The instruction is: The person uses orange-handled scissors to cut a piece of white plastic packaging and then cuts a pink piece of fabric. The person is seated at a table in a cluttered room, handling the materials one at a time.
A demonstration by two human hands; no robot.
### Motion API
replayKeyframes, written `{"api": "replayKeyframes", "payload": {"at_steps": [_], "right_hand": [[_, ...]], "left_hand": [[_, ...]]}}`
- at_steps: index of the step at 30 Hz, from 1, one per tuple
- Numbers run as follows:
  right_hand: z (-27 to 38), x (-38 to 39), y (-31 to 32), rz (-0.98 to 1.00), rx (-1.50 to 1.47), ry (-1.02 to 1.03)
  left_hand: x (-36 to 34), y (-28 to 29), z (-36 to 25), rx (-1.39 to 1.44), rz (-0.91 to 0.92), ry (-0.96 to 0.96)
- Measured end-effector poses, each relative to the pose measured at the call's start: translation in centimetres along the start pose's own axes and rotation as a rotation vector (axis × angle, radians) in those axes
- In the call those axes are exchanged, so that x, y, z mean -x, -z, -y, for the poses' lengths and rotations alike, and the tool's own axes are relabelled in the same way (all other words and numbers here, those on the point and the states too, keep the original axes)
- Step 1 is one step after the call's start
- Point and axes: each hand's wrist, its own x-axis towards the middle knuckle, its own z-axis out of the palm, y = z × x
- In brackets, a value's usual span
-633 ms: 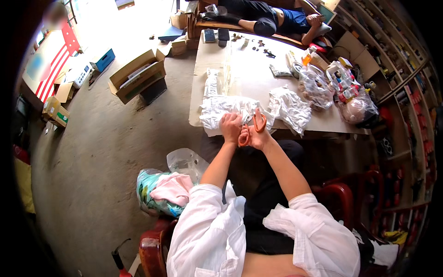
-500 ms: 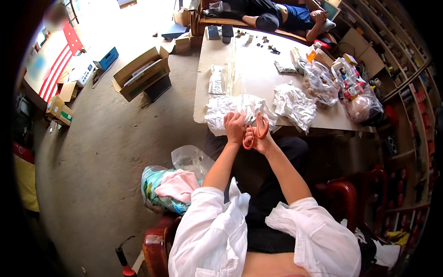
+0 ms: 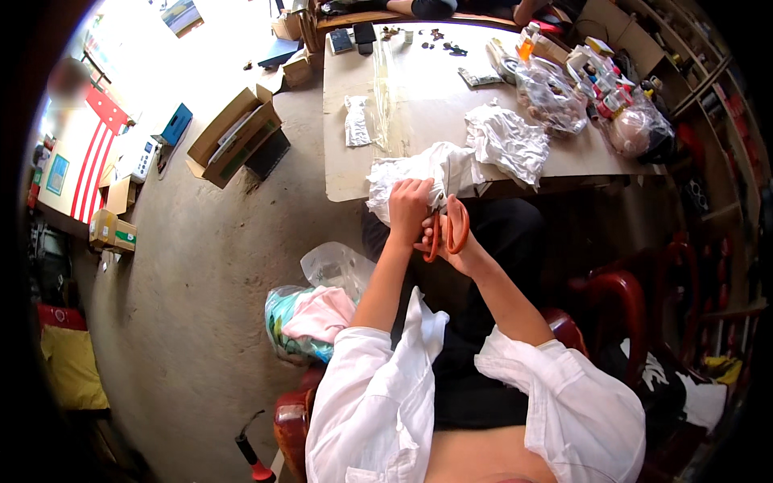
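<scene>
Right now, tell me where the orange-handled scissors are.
In the head view, the orange-handled scissors are near the centre, in the right hand, just right of the left hand and by the white cloth.

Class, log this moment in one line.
left hand: gripping white cloth | right hand: holding orange-handled scissors | other cloth: on table

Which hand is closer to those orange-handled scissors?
Right: the right hand holds the orange-handled scissors; the left hand is just to their left, gripping white cloth.
</scene>
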Motion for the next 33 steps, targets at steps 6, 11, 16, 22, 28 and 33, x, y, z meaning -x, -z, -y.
{"api": "replayKeyframes", "payload": {"at_steps": [6, 11, 16, 22, 28, 33], "right_hand": [[0.9, 0.5, -0.6, -0.104, -0.11, 0.113], [0.6, 0.2, -0.2, -0.041, -0.238, 0.132], [2.4, 2.3, -0.8, -0.098, -0.254, 0.03], [1.2, 3.5, -0.5, 0.003, -0.087, 0.09], [-0.2, 3.1, 0.4, 0.027, -0.214, -0.066], [0.7, 2.6, 1.1, 0.044, -0.325, -0.046]], "left_hand": [[-2.1, 2.5, -2.5, 0.049, 0.121, -0.118], [-2.7, 3.6, -3.0, 0.072, 0.143, -0.151], [-2.5, 3.6, -3.2, 0.157, 0.072, -0.107], [-1.6, 3.9, -2.9, 0.101, 0.095, -0.004], [-1.6, 4.1, -3.7, 0.01, 0.221, 0.052], [-1.3, 4.4, -5.1, 0.059, 0.282, -0.024]]}}
